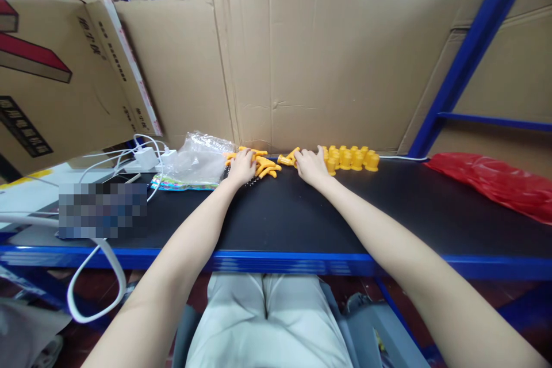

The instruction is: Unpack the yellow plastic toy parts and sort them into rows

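Observation:
My left hand (242,169) lies palm down on a small heap of yellow branched plastic pieces (267,168), fingers curled over some of them; its fingertips are partly hidden. To the right, thumb and fingertips of my right hand (311,167) close on the end of a yellow plastic piece (284,159) with a round base, lying tilted. Right beside that hand stand several yellow cup-like bases (356,158), upright in close rows. The outer fingers of my right hand reach close to the nearest ones; whether they touch is unclear.
A clear plastic bag (196,161) lies on a colourful packet left of the heap. White chargers and cables (146,158) are further left. A red plastic bag (495,178) is at the right. Cardboard (336,63) walls the back; a blue rail (293,263) edges the black tabletop (276,218).

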Available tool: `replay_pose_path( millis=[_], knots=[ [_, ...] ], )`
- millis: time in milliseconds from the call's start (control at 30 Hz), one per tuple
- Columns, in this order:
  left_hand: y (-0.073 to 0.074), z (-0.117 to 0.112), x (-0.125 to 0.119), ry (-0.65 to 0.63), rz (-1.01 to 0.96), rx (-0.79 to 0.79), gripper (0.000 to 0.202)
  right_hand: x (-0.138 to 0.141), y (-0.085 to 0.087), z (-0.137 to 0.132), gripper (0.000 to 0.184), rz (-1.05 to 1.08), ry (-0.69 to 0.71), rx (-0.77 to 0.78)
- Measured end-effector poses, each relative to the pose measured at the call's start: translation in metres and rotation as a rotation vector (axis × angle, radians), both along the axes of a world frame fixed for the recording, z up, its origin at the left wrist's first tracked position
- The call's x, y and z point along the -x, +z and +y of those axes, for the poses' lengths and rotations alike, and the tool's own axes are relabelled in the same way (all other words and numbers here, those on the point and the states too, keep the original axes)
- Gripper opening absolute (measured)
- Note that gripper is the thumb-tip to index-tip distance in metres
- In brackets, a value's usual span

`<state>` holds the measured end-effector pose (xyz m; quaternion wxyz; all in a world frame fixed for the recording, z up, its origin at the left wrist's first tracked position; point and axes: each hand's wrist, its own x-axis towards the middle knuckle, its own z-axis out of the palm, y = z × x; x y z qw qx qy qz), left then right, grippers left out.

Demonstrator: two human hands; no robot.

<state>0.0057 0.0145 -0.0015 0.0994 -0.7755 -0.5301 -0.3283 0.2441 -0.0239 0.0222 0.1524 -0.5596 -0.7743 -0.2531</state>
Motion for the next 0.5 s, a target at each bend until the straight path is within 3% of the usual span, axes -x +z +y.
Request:
replay_pose_path(
  millis=[200, 433, 500],
  knots=[
    [0.001, -0.005, -0.003, -0.122, 0.045, -0.03, 0.034, -0.005, 0.01, -0.002, 0.034, 0.126, 0.04, -0.043],
    [0.006, -0.014, -0.006, -0.178, 0.063, -0.035, 0.047, -0.012, 0.02, -0.004, 0.032, 0.239, 0.122, -0.178],
    [0.005, -0.013, -0.007, -0.185, 0.094, -0.021, 0.043, -0.012, 0.024, -0.007, 0.033, 0.26, 0.153, -0.218]
  ],
)
